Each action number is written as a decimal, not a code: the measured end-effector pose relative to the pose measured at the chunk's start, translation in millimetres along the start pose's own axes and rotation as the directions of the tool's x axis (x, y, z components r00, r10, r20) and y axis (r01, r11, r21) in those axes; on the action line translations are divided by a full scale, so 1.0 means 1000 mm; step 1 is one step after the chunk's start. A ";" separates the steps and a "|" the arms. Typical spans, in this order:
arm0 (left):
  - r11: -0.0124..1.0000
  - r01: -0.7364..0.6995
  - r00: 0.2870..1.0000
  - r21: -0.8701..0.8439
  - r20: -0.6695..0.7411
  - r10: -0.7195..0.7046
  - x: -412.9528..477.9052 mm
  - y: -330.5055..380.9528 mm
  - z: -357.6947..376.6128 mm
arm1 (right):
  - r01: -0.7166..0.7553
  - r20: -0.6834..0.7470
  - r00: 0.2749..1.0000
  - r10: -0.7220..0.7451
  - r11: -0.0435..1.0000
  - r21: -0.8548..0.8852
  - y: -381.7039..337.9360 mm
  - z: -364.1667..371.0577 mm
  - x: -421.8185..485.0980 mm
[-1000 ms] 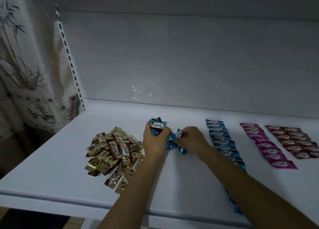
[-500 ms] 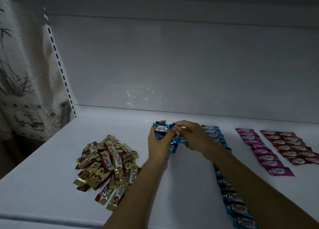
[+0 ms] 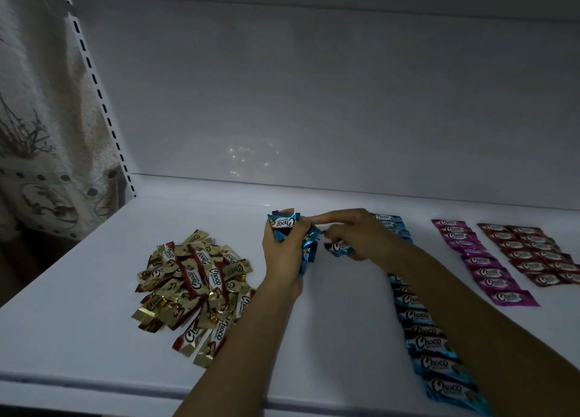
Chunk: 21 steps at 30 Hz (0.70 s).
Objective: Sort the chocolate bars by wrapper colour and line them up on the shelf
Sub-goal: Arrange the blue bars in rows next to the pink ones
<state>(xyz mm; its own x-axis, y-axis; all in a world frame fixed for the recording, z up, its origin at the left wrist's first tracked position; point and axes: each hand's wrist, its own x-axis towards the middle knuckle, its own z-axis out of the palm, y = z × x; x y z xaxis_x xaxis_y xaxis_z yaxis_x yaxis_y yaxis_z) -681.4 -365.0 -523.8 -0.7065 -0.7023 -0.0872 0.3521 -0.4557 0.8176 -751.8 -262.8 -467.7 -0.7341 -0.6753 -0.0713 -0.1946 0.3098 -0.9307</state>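
Head view: left hand [image 3: 284, 253] grips a blue bundle [image 3: 284, 225]; right hand [image 3: 354, 234] pinches one blue bar [image 3: 337, 247]. On the shelf [image 3: 78, 338], at their 3 o'clock, lie one blue row [image 3: 430, 341], one pink row [image 3: 483, 266] of roughly nine, and a dark red double row [image 3: 533, 253]. At 9 o'clock, the gold heap [image 3: 194, 284], too tangled to count, is not yet sorted.

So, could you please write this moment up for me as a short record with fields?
left hand: grips a bunch of blue bars
right hand: pinches a single blue bar beside the bunch
gold-and-red pile: loose heap at the left of the shelf
blue row: one overlapping line running front to back
pink row: one line, right of the blue
dark red bars: two columns, far right
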 end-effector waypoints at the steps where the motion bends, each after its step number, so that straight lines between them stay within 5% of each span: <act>1: 1.000 -0.018 1.000 0.005 -0.013 0.018 -0.001 -0.001 0.000 | 0.006 -0.064 0.998 -0.003 0.999 0.048 0.001 -0.003 0.003; 4: 0.996 -0.085 0.995 0.034 -0.053 0.087 -0.003 -0.001 0.001 | -0.021 -0.200 0.978 0.051 0.989 0.146 0.006 -0.012 0.011; 9: 0.934 -0.279 0.960 0.221 0.037 0.278 -0.011 -0.010 0.001 | -0.038 -0.208 0.978 -0.002 0.981 -0.188 0.026 -0.008 0.026; 12: 0.934 -0.276 0.961 0.226 0.045 0.273 -0.009 -0.012 -0.001 | 0.015 -0.320 0.920 -0.228 0.834 -0.552 0.041 -0.003 0.038; 19: 0.912 -0.287 0.958 0.292 0.095 0.271 -0.008 -0.016 -0.003 | 0.073 -0.302 0.849 -0.433 0.662 -0.746 0.043 0.001 0.035; 21: 0.912 -0.302 0.953 0.277 0.087 0.289 -0.008 -0.014 -0.002 | 0.152 -0.183 0.851 -0.492 0.565 -0.811 0.038 0.002 0.023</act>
<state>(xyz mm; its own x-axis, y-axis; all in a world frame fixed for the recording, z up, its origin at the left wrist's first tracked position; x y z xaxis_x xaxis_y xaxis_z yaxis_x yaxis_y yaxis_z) -679.3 -353.7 -536.1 -0.6252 -0.7537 0.2026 0.3642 -0.0522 0.9298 -774.6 -267.5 -505.3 -0.6479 -0.6049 0.4630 -0.7494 0.6150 -0.2452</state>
